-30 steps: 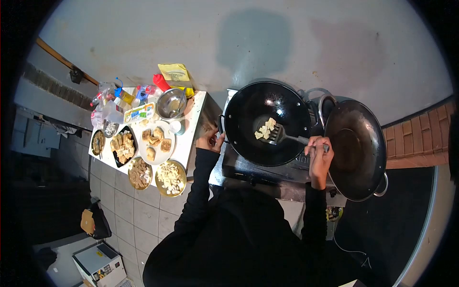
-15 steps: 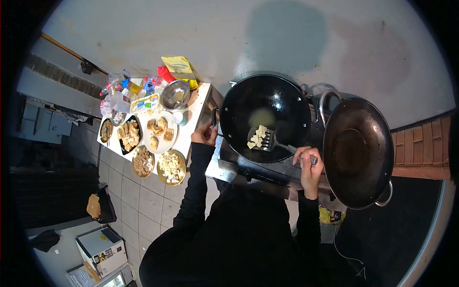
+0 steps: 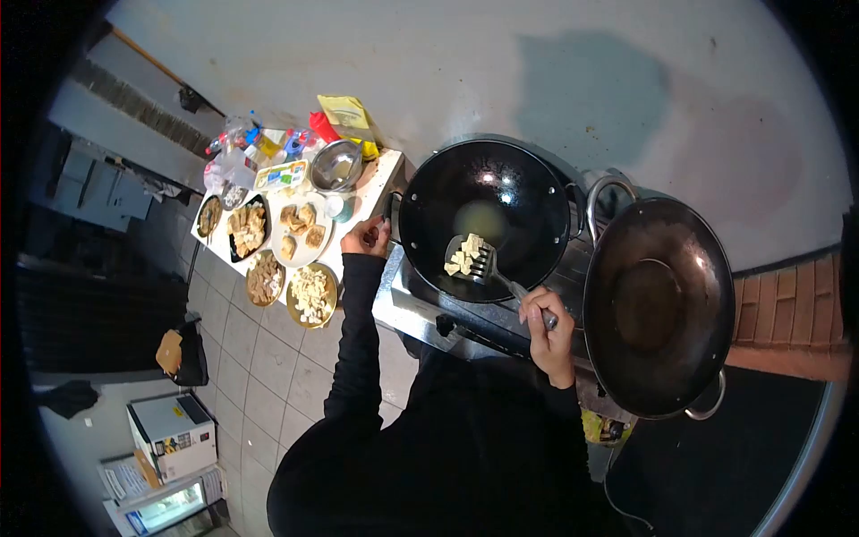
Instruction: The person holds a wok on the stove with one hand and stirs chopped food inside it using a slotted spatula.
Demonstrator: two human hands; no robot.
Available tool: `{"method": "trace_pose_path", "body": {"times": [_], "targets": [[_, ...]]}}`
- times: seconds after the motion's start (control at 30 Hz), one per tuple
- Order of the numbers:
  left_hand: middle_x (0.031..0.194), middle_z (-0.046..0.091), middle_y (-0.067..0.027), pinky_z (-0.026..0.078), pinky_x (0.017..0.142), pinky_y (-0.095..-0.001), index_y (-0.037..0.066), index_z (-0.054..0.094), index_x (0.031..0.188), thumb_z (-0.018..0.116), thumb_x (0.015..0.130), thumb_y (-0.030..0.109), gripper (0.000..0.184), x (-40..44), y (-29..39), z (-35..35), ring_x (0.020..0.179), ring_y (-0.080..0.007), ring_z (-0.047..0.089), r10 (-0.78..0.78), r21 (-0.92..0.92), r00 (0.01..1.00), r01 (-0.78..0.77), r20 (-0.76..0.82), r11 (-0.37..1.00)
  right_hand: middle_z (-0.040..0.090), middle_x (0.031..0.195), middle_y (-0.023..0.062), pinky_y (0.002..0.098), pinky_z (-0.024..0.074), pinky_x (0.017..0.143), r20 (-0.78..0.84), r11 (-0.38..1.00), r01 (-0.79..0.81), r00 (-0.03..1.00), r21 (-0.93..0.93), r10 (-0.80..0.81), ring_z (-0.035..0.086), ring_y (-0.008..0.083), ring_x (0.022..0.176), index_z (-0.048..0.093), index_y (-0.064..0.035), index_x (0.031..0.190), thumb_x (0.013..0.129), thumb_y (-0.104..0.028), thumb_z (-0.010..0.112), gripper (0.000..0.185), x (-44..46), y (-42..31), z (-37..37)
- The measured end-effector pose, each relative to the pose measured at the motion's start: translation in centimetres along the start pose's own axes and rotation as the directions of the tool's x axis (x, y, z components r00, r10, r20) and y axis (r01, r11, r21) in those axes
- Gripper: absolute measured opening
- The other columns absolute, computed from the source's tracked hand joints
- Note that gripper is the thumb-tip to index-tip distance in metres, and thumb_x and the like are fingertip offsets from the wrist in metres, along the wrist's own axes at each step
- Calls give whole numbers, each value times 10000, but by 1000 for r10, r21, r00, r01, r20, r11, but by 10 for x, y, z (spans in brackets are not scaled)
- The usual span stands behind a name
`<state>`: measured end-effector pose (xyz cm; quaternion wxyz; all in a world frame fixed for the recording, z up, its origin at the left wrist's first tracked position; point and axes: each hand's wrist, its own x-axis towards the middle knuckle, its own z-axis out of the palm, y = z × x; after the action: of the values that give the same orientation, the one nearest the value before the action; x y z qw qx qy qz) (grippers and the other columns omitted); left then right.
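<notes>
A black wok (image 3: 528, 179) rests on the stove, with a small pool of yellowish liquid in its bottom. My left hand (image 3: 367, 236) is closed at the wok's left side handle (image 3: 395, 213). The handle of a slotted spatula (image 3: 519, 288) lies in the closed fingers of my right hand (image 3: 549, 333). Its blade is inside the wok, low along the near wall, bearing several pale cubes that look like tofu (image 3: 465, 254). Whether the blade touches the wok is unclear.
A large, worn second wok (image 3: 649, 376) stands close to my right. The white table (image 3: 386, 172) at left carries a metal bowl (image 3: 336, 166), a plate of browned pieces (image 3: 302, 231), a dish of pale cubes (image 3: 311, 295), bottles and packets. A wall (image 3: 447, 63) rises behind the stove.
The camera view has shifted and tilted slightly. My right hand and the spatula with the cubes appear a little further left and lower; both hands keep their holds.
</notes>
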<state>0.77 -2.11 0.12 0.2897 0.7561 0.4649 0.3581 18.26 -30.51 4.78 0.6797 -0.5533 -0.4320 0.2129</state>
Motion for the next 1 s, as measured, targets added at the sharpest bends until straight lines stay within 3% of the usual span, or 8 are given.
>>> {"method": "trace_pose_path", "body": {"times": [0.1,0.3,0.6,1.0], "targets": [[589,572,-20,443,541,-247,21,727,980,750,801,210,262,0,1,0,523,-88,513,-27,14,999,27,-19,1000,519,769,77,261,391,627,23,999,26,999,-42,-25,461,127,669,463,-1,829,946,13,507,126,0,-1,1],[597,596,-48,452,529,-272,22,725,955,745,793,243,275,0,1,2,509,-130,554,99,98,994,-96,-34,991,477,708,50,272,377,611,51,996,2,999,-90,3,451,145,638,491,6,771,948,-64,556,201,-5,3,0],[582,577,-51,446,522,-277,7,720,959,742,801,236,279,-3,9,2,511,-118,532,62,78,996,-58,-57,995,443,663,58,288,348,576,68,992,55,997,-116,-47,436,163,602,484,3,743,964,-148,544,275,4,3,-2],[571,567,-69,451,526,-283,-11,712,930,736,800,220,266,-3,9,3,510,-133,538,66,66,997,-63,-40,996,428,654,63,296,346,575,59,986,25,998,-165,-15,437,169,599,477,5,729,967,-127,525,276,2,0,2]]}}
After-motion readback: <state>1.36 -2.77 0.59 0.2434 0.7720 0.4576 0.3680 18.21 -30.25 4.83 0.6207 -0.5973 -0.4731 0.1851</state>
